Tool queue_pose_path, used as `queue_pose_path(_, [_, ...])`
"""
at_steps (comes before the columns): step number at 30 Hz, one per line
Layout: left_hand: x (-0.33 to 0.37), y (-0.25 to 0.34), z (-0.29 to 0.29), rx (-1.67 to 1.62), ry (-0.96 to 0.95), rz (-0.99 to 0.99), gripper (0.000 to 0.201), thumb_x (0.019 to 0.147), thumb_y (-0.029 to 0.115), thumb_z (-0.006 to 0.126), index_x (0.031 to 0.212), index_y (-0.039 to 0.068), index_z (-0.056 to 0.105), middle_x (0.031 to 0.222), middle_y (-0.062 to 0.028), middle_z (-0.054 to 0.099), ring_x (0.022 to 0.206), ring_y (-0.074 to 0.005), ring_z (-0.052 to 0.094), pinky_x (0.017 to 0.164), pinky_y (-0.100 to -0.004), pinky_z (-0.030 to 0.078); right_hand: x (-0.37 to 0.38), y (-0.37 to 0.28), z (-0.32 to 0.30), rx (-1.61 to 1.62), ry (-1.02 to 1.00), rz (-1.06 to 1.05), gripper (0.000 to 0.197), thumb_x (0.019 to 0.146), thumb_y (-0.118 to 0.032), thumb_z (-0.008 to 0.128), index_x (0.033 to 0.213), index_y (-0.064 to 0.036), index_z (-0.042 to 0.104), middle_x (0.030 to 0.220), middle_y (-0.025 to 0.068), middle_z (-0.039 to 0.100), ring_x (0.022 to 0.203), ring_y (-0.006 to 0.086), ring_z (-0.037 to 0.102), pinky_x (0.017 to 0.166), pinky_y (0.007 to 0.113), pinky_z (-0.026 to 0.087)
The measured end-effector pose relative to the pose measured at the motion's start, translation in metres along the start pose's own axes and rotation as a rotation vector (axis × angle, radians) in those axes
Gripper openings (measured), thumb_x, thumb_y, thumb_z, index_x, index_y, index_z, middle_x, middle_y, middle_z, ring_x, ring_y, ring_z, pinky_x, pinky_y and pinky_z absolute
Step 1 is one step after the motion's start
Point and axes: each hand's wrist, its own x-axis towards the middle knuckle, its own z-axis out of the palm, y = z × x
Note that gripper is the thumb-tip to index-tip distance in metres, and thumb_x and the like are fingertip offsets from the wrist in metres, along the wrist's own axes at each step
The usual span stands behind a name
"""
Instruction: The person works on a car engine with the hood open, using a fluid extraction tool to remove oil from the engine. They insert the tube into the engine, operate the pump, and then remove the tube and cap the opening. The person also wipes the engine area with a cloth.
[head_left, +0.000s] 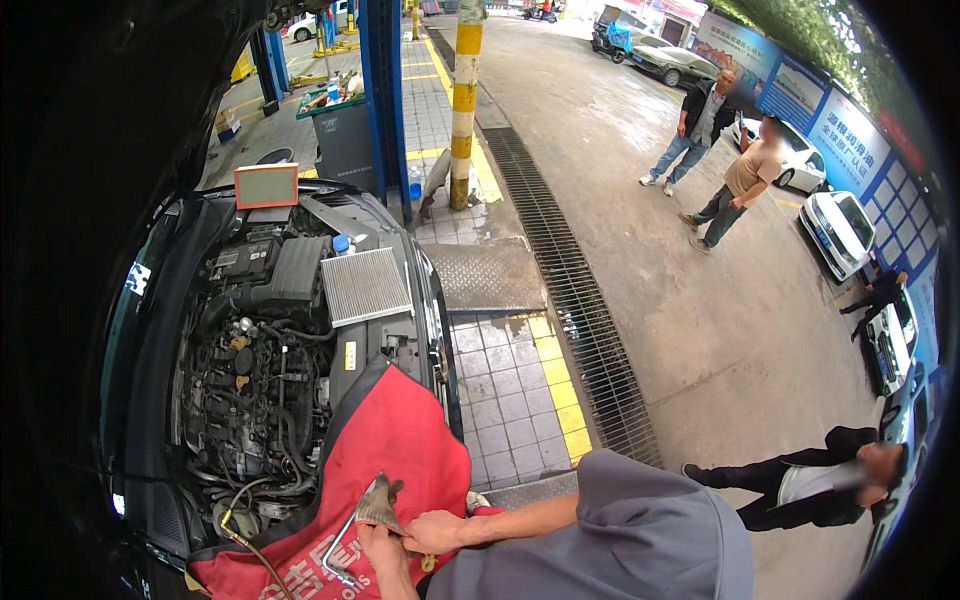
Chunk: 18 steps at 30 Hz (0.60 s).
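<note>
Over the red fender cover [420, 420], both my hands are at a dirty grey-brown work glove [380, 500]. My left hand [383, 550] is at the glove's opening, its fingers largely hidden by the fabric. From the right, my right hand [437, 530] reaches across with its fingers closed on the cuff. A bent metal wrench [338, 555] lies on the cover just left of my hands. Close below my right hand is a small yellow thing [428, 563], too small to name.
An exposed engine [245, 390] lies left, under a raised hood. A white pleated filter [366, 287] and an orange-framed filter [267, 186] rest at its front. A hose [265, 560] crosses the cover. Beyond are a floor grate [570, 290], a striped post [464, 100] and several people.
</note>
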Motion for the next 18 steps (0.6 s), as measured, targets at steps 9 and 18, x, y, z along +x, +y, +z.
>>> queue_pose_path(9, [-0.003,0.002,0.022,0.062,-0.161,-0.377,0.046,0.106,0.021,0.049,0.144,-0.003,0.059,0.138,-0.0137,0.068,0.120,-0.0267,0.066,0.106,-0.0399,0.050,-0.005,0.004,-0.006,-0.180,0.015,-0.098,0.038,0.090,-0.029,0.057,0.083,0.0026,0.075,0.085,0.0271,0.073,0.082,0.0445,0.073,0.075,0.056,0.057])
queue_pose_path(18, [0.027,0.012,-0.007,-0.144,0.030,-0.487,0.040,0.106,0.037,0.062,0.126,0.003,0.067,0.103,-0.0067,0.069,0.083,-0.0195,0.059,0.083,-0.0332,0.049,-0.004,-0.023,0.004,-0.113,-0.019,-0.260,0.038,0.089,-0.031,0.058,0.080,0.0028,0.072,0.080,0.0271,0.071,0.079,0.0462,0.071,0.072,0.057,0.056])
